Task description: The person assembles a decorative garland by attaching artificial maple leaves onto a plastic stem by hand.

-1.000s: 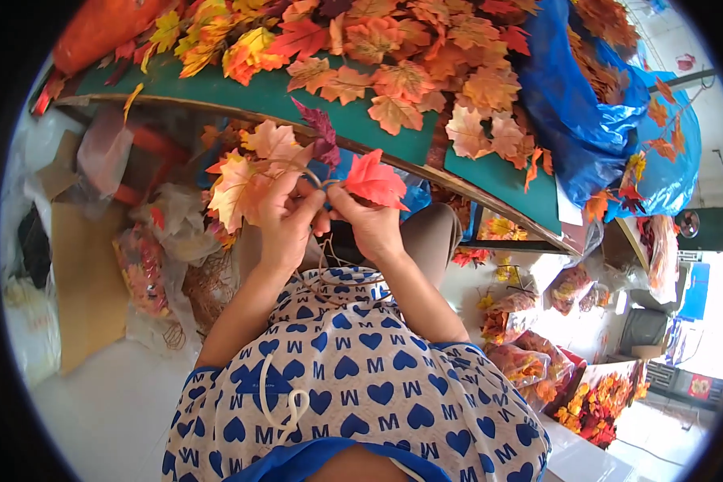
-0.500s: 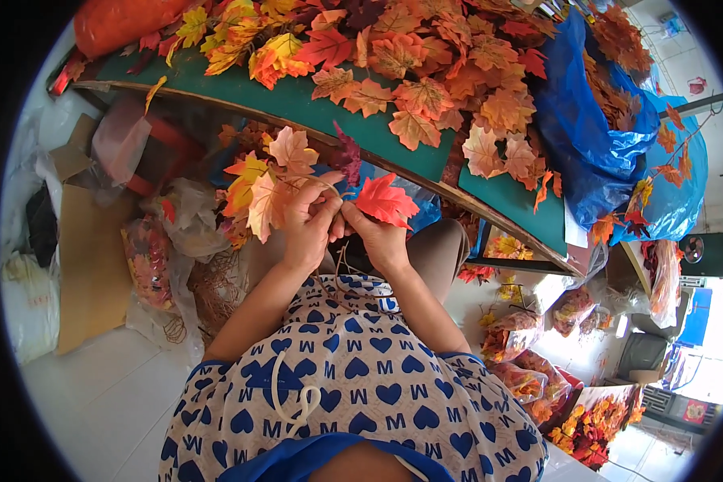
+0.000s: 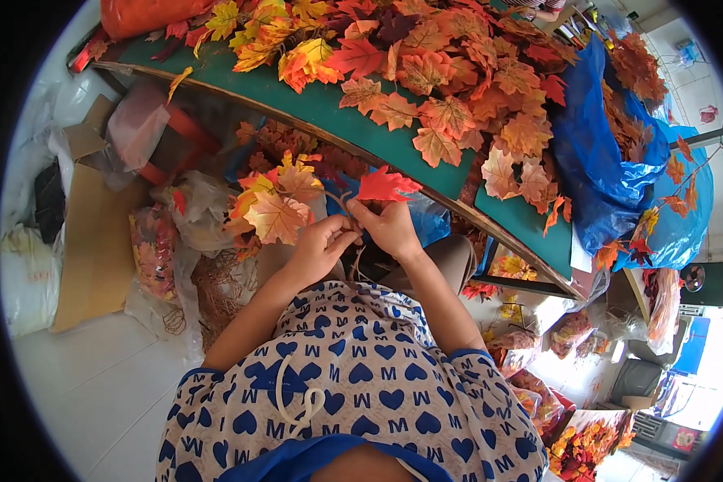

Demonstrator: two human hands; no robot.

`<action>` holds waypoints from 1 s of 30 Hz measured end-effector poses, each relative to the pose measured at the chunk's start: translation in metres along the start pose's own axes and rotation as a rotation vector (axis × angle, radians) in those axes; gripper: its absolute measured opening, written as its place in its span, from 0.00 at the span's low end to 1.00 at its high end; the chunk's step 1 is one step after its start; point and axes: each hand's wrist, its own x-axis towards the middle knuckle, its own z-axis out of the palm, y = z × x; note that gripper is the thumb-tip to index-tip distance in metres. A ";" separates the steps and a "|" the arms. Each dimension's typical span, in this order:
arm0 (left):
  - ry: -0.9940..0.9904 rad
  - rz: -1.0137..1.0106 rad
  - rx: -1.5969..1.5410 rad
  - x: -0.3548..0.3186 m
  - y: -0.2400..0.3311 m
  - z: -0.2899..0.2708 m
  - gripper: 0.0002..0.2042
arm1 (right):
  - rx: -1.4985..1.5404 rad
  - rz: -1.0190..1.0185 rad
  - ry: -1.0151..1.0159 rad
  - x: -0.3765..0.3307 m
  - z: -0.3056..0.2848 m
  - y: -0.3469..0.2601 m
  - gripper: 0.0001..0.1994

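Observation:
Above my lap, both hands work close together on an artificial maple-leaf branch (image 3: 332, 195). My right hand (image 3: 391, 231) is closed round its brown stem, the thumb pressed on it just below a red leaf (image 3: 387, 185). My left hand (image 3: 321, 247) pinches at the lower stem, fingertips almost touching the right hand. Orange and yellow leaves (image 3: 276, 215) spread from the branch's left side, beyond the left hand. The exact spot under the fingertips is hidden.
A green-topped table (image 3: 241, 83) with a wooden edge crosses ahead, heaped with orange, red and yellow leaves (image 3: 458, 72). Blue plastic bags (image 3: 582, 145) stand at its right. Cardboard (image 3: 96, 249) and bagged leaves (image 3: 154, 253) lie at left; more bagged leaves (image 3: 530, 398) at right.
My left hand has slid down from the leaves to the lower stem, leaving the upper stem bare. The purple leaf between the hands no longer shows. The whole view has shifted slightly.

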 end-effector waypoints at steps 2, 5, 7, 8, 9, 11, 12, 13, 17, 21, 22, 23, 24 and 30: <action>0.032 0.214 0.348 0.004 0.006 -0.009 0.05 | -0.306 -0.406 0.126 0.007 -0.003 0.009 0.04; 0.068 0.441 0.694 0.006 0.005 -0.013 0.06 | -0.423 -0.495 0.080 0.004 -0.014 0.010 0.06; 0.082 0.447 0.693 0.007 0.000 -0.015 0.06 | -0.538 -0.391 0.006 -0.015 -0.019 -0.018 0.06; 0.079 0.511 0.680 0.007 -0.003 -0.017 0.05 | -0.648 -0.290 -0.080 -0.024 -0.027 -0.032 0.06; 0.081 0.571 0.668 0.008 -0.005 -0.018 0.04 | -0.765 -0.379 -0.058 -0.032 -0.044 -0.040 0.06; 0.114 0.576 0.670 0.007 -0.001 -0.019 0.04 | -0.719 -0.348 0.269 -0.052 -0.074 -0.055 0.04; 0.165 0.234 0.151 0.002 -0.004 -0.019 0.04 | -0.647 -0.355 0.534 -0.058 -0.082 -0.071 0.05; 0.197 -0.111 -0.360 0.001 -0.002 -0.020 0.05 | -0.681 -0.530 0.738 -0.059 -0.107 -0.073 0.05; 0.245 -0.168 -0.800 0.014 -0.015 -0.020 0.08 | -0.928 -0.594 0.915 -0.055 -0.134 -0.090 0.05; 0.230 -0.212 -0.796 0.012 -0.020 -0.013 0.14 | -1.048 -0.764 0.731 -0.008 -0.108 -0.091 0.08; 0.214 -0.217 -0.754 0.009 -0.018 -0.013 0.15 | -1.127 -0.779 0.710 0.009 -0.099 -0.091 0.10; 0.227 -0.215 -0.753 0.007 -0.017 -0.014 0.15 | -1.207 -0.793 0.684 0.025 -0.092 -0.089 0.12; 0.198 -0.220 -0.735 0.006 -0.012 -0.014 0.15 | -1.201 -0.791 0.684 0.038 -0.091 -0.089 0.12; 0.160 -0.173 -0.628 0.012 0.018 -0.016 0.17 | -1.618 -0.710 0.392 0.079 -0.106 -0.095 0.03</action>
